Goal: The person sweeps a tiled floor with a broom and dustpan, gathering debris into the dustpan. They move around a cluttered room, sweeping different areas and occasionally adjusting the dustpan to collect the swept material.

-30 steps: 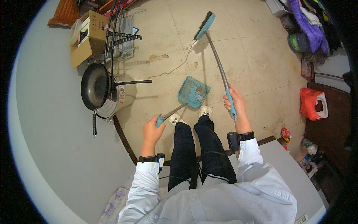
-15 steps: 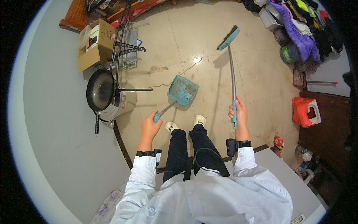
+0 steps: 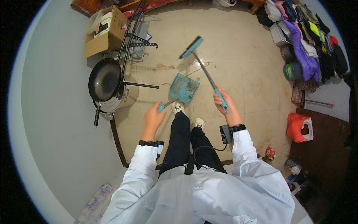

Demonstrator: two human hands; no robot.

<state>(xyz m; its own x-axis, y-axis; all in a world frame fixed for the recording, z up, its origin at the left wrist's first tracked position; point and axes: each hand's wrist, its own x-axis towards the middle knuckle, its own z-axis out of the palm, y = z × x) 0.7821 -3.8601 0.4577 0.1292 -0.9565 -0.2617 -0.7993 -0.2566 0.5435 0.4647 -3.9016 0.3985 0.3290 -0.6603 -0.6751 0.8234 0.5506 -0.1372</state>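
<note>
My left hand (image 3: pixel 153 117) is closed on the short handle of a teal dustpan (image 3: pixel 183 87), whose dirt-stained pan lies just beyond my left shoe (image 3: pixel 178 107). My right hand (image 3: pixel 226 104) grips the teal grip of a long-handled broom (image 3: pixel 208 75). Its bristled head (image 3: pixel 191 47) is out beyond the pan, apart from it; whether the bristles touch the tiles I cannot tell. A thin pale line, perhaps cord or debris, crosses the tiled floor (image 3: pixel 253 78) near the pan, partly behind the broom handle.
At left, frying pans (image 3: pixel 104 80) and black racks stand beside a cardboard box (image 3: pixel 91 50) along the wall. At right are piled clothes (image 3: pixel 302 56), a red bag (image 3: pixel 294 127) and a dark wooden board (image 3: pixel 320 145). Wooden furniture (image 3: pixel 154 3) edges the far side.
The broom head has swung left, nearer the middle, and my right hand has moved left with it. My left foot has stepped forward toward the dustpan. The view has shifted slightly.
</note>
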